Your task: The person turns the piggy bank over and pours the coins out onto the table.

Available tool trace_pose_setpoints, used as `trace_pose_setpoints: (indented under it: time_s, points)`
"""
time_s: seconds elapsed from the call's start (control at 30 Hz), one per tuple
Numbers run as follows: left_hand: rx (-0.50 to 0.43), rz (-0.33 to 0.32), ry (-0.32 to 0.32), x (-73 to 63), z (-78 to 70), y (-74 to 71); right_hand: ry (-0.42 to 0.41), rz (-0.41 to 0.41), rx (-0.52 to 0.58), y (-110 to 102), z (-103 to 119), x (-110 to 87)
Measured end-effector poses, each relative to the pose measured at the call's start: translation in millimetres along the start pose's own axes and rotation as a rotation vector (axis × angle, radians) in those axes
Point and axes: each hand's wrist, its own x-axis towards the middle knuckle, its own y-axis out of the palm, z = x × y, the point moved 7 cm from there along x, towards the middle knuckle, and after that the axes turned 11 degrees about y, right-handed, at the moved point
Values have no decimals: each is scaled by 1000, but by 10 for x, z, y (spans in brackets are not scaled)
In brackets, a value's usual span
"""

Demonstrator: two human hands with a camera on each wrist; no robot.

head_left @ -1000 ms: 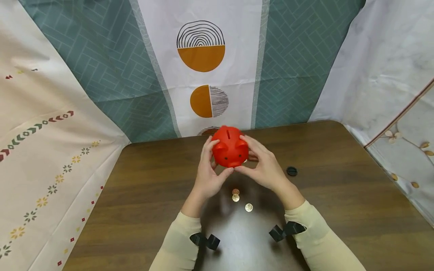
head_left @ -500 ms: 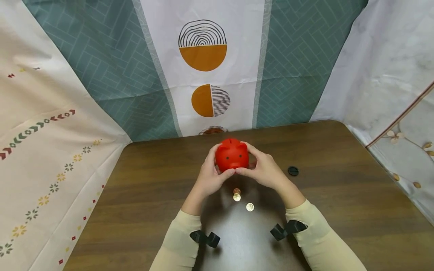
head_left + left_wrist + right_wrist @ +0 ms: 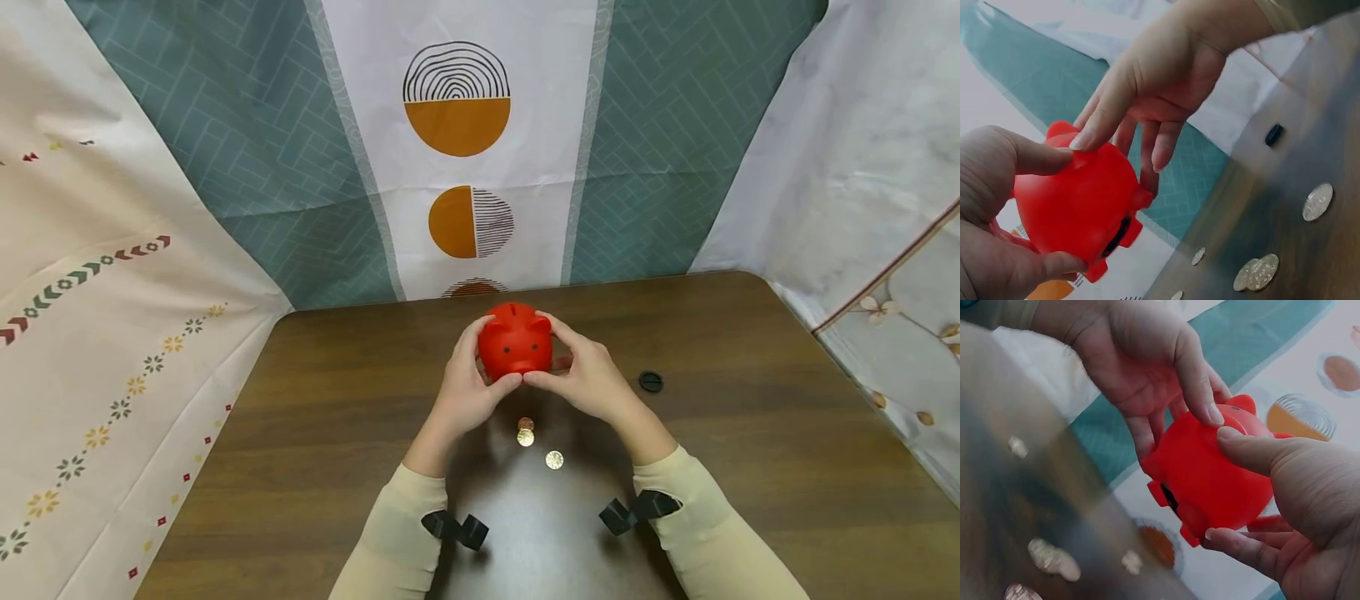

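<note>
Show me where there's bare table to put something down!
The brown wooden table is bare between the left hand and the cream flowered cloth, and between the round black cap and the pale marbled cloth. The middle is crowded: that hand and the right hand hold the red piggy bank, with round gold coins nearby.

Above the desk (image 3: 337, 433), the piggy bank (image 3: 516, 342) is between left grip (image 3: 463, 387) and right grip (image 3: 588, 379); overlapping coins (image 3: 526, 437) and a single coin (image 3: 554, 460) lie farther from the far edge, a cap (image 3: 651, 382) toward the right edge.
</note>
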Motion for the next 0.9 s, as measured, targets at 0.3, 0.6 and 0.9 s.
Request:
trace_pose_setpoints:
  time_s: [0.3, 0.6, 0.9]
  points:
    - [13, -115, 273, 12, -120, -21, -214, -137, 43, -133, 192, -83]
    - [50, -63, 121, 11, -238, 19, -33, -7, 83, -64, 29, -22]
    - [65, -49, 72, 3, 5, 45, 5, -4, 21, -56, 10, -21]
